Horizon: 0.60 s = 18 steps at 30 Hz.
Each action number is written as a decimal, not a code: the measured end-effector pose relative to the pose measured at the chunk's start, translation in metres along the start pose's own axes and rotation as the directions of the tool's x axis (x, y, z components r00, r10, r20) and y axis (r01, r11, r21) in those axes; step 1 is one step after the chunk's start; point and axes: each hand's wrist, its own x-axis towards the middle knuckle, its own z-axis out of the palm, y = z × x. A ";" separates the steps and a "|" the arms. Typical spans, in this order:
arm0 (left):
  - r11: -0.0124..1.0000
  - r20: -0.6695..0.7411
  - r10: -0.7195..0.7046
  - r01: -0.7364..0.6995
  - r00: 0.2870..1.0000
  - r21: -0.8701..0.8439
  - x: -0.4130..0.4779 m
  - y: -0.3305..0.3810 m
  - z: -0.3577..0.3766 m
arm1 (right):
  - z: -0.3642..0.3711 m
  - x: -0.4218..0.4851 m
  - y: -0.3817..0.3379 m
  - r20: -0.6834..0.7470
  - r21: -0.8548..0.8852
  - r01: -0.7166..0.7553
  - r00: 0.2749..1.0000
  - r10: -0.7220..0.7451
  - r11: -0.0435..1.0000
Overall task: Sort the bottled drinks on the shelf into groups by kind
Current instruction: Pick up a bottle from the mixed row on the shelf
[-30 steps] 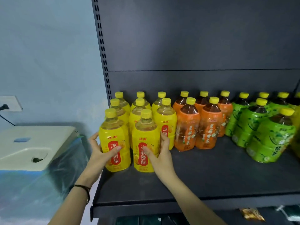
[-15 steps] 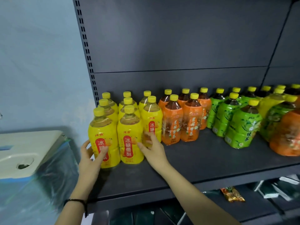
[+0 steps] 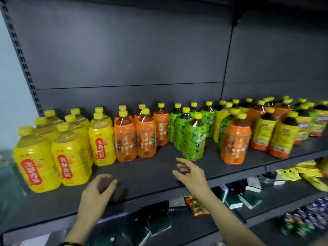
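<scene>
While both my hands hang free, the widest thing I see is the dark metal shelf (image 3: 159,176), running across the view from nine o'clock to three o'clock. Bottled drinks with yellow caps stand along it.

Taking my right hand (image 3: 190,172) as the dial's centre:
- Yellow bottles (image 3: 71,153) crowd at nine o'clock.
- Orange bottles (image 3: 134,135) stand just beside them at ten.
- Green bottles (image 3: 193,137) stand at twelve.
- A stray orange bottle (image 3: 236,141) stands at two, in front of mixed green and yellow ones.
- Yellow-and-orange labelled bottles (image 3: 280,139) stand toward three.

My left hand (image 3: 96,194) hovers at eight o'clock. Both hands are loosely spread over the bare front strip, grasping nothing.

I judge the bottles full, so fairly heavy. Their plastic walls look stiff, and the glossy wrap labels may slip. The body just under the shoulder looks the safest hold, not the cap.

The front strip leaves open room to slide a bottle sideways. Its edge is unguarded, though, with small packets (image 3: 197,206) lying below, so a nudged bottle could tip off.
</scene>
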 end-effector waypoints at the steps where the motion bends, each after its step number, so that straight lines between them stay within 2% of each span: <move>1: 0.999 0.043 0.034 -0.035 0.998 0.033 -0.005 0.012 0.019 | -0.021 -0.004 0.008 -0.004 -0.016 0.003 1.000 -0.003 1.000; 5: 0.983 0.157 0.162 -0.172 0.974 0.057 -0.032 0.053 0.096 | -0.098 -0.023 0.042 -0.036 -0.021 -0.012 0.999 0.011 1.000; 11: 0.979 0.247 0.202 -0.204 0.948 -0.018 -0.053 0.104 0.186 | -0.187 -0.034 0.080 -0.084 0.015 -0.075 0.994 0.076 0.997; 18: 0.972 0.298 0.235 -0.229 0.925 -0.053 -0.038 0.139 0.268 | -0.250 0.000 0.112 -0.169 0.008 -0.062 0.984 0.063 0.998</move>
